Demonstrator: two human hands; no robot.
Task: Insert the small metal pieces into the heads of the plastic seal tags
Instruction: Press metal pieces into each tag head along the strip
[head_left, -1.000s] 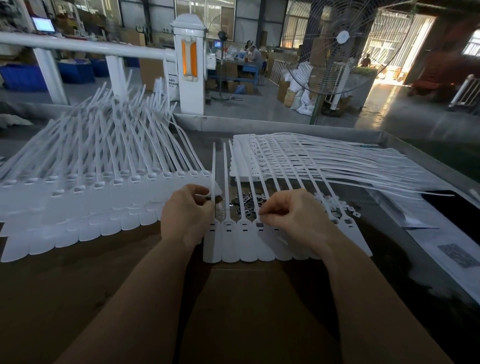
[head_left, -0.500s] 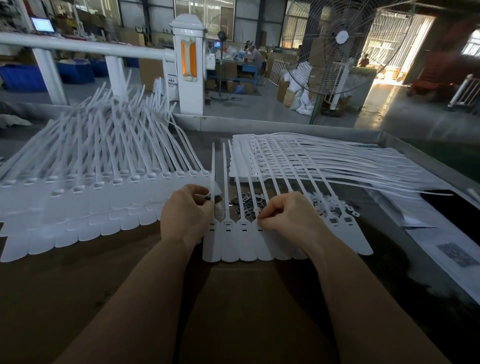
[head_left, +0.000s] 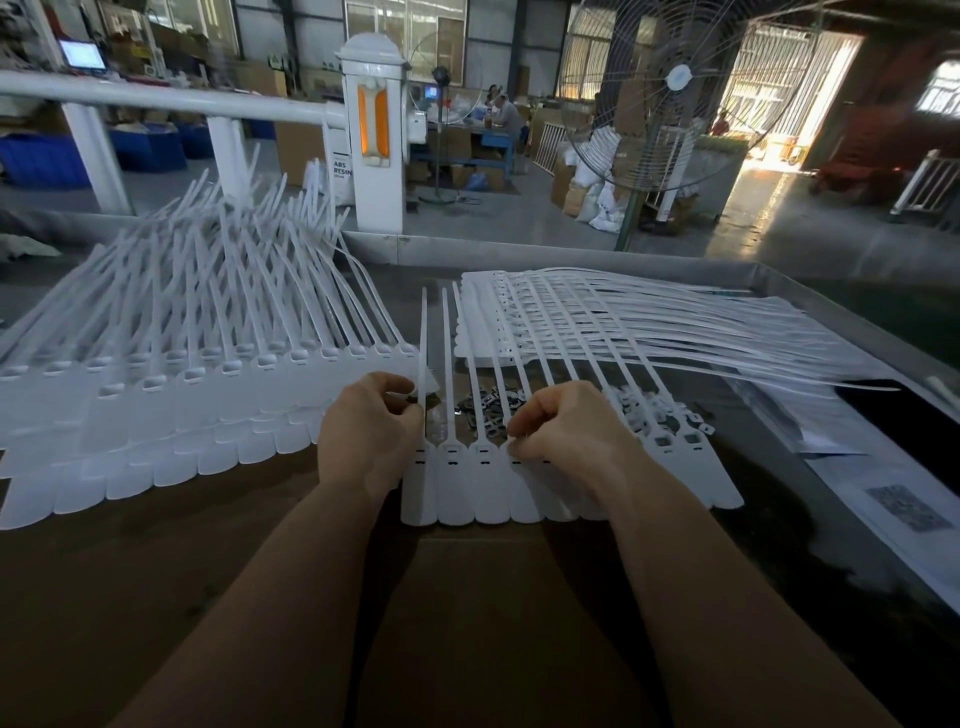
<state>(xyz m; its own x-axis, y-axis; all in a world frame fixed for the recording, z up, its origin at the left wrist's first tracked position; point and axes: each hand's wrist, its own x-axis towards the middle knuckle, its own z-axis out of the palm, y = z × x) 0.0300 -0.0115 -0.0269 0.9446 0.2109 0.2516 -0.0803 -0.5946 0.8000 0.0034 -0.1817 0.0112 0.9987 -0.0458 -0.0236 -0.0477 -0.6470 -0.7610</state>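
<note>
1. A joined strip of white plastic seal tags (head_left: 519, 488) lies flat on the brown cardboard sheet (head_left: 467, 623), flag ends toward the person and thin tails pointing away; this strip is the landmark for all that follows.
2. The left hand (head_left: 369, 436) sits at the strip's left end, fingers curled inward with the fingertips (head_left: 410, 410) pressed against the tail of the leftmost tag. Whether it pinches a metal piece there cannot be told — the spot is hidden by the knuckles.
3. The right hand (head_left: 566, 431) rests over the middle of the strip, fingers curled, thumb and forefinger meeting in a pinch just above the head of the fourth tag from the left. What sits in that pinch is too small to make out.
4. A loose heap of small metal pieces (head_left: 488, 410) lies just beyond the strip's heads, under the tails, between the two hands.
5. The heads left of the right hand show dark slots; the two heads at the strip's right end (head_left: 680, 441) show open square holes.
6. Left of the strip, a large fanned pile of tags (head_left: 182, 374) overlaps in rows, tails rising away.
7. Beyond the strip to the right, a stack of flat tag strips (head_left: 649, 327) lies with tails running right — toward the metal table rim (head_left: 831, 306).
8. Far beyond the strip stands a pedestal fan (head_left: 675, 98).
</note>
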